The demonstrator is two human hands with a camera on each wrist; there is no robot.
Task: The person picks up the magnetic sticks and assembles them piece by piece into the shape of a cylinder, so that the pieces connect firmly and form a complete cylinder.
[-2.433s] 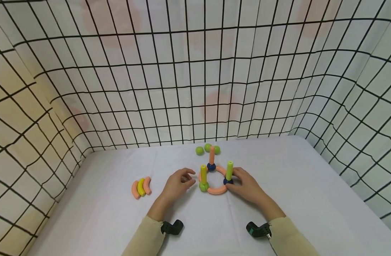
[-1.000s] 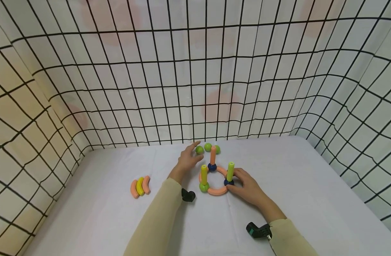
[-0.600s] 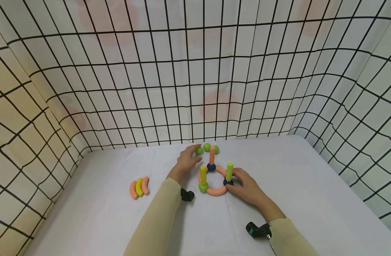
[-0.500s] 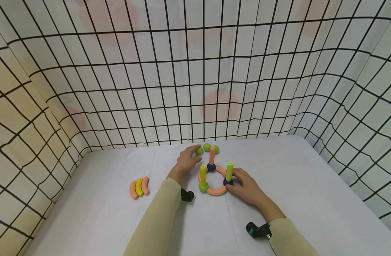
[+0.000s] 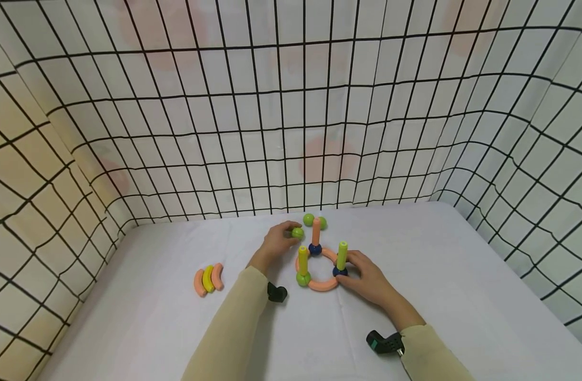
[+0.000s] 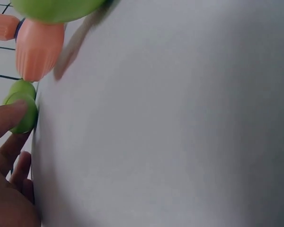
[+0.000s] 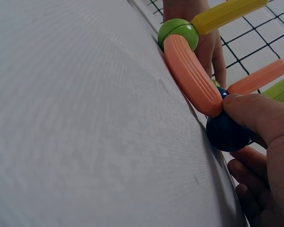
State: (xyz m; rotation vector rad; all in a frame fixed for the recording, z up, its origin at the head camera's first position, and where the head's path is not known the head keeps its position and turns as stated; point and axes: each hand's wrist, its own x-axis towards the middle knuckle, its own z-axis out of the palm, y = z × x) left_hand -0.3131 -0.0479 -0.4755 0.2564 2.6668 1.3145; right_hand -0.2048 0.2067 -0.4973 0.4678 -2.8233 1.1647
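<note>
My left hand (image 5: 274, 242) pinches a loose green ball (image 5: 297, 233) between thumb and finger, also seen in the left wrist view. Beside it stands a ring of curved orange rods (image 5: 323, 286) joined by balls. My right hand (image 5: 367, 279) grips the ring's right dark blue ball (image 7: 226, 132), thumb on its near side. A yellow-green rod (image 5: 342, 256) rises from that ball. An orange rod (image 5: 316, 231) stands on the rear dark blue ball (image 5: 315, 249), and a yellow rod (image 5: 303, 261) on the front-left green ball (image 5: 303, 279).
Two more green balls, one at the back (image 5: 309, 219) and its neighbour (image 5: 323, 223), lie behind the ring. Two curved orange rods and a curved yellow rod (image 5: 208, 279) lie side by side on the left. A black grid on white cloth (image 5: 281, 111) encloses the white tabletop (image 5: 319, 338).
My left hand reached from beside the ring to the green balls, took the leftmost one and has drawn it slightly toward me. My right hand has stayed on the dark blue ball.
</note>
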